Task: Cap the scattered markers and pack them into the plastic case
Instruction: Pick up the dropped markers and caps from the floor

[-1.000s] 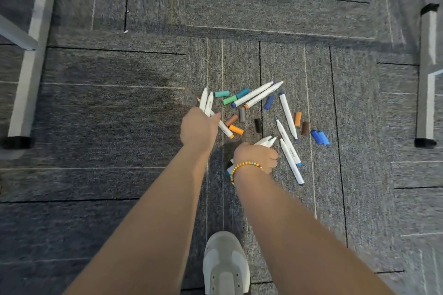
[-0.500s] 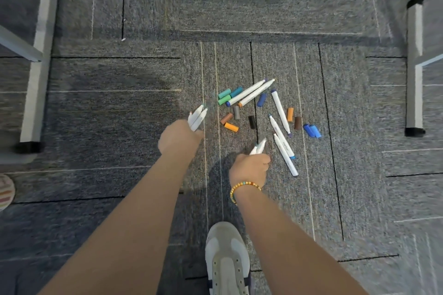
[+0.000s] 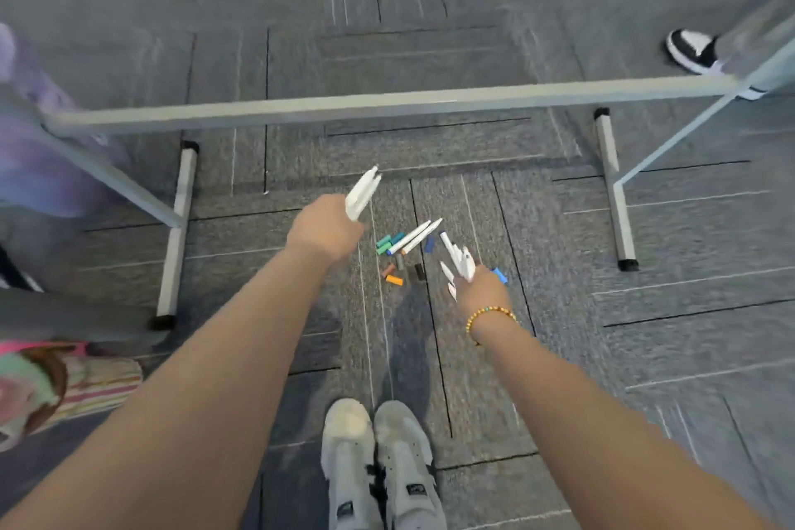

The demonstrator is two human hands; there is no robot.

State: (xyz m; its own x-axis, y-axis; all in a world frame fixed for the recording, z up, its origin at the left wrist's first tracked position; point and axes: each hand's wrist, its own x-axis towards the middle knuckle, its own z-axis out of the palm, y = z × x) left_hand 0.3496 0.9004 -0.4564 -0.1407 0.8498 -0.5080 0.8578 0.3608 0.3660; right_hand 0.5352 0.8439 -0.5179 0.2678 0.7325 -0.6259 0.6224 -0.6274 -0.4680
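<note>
While both bare arms stretch out over the grey carpet-tile floor [image 3: 645,336], each hand grips a bundle of white-barrelled markers. In the head view, the left hand [image 3: 325,228] is curled into a fist, fingers together around a bunch of white uncapped markers [image 3: 362,194] that fan up and away from it. The right hand [image 3: 482,290], with a yellow beaded bracelet [image 3: 490,314] on its wrist, is likewise closed on a second bunch of white markers [image 3: 460,265], their ends sticking out above the knuckles; motion blur hides how many it holds.

Between the two hands, on the carpet, lie two more long white markers [image 3: 415,238] side by side at a slant. Just beside them sit loose caps: teal and green caps [image 3: 387,243] touching the markers' lower ends, a dark blue cap [image 3: 429,244], an orange cap [image 3: 394,280], a brown cap [image 3: 389,270] and a black cap [image 3: 418,271]. A bright blue cap [image 3: 500,275] peeks out beside the right hand.

A pair of white lace-up sneakers [image 3: 380,465] stands at the lower edge. A grey metal frame [image 3: 387,103] spans the floor beyond the pile. No plastic case shows anywhere.
</note>
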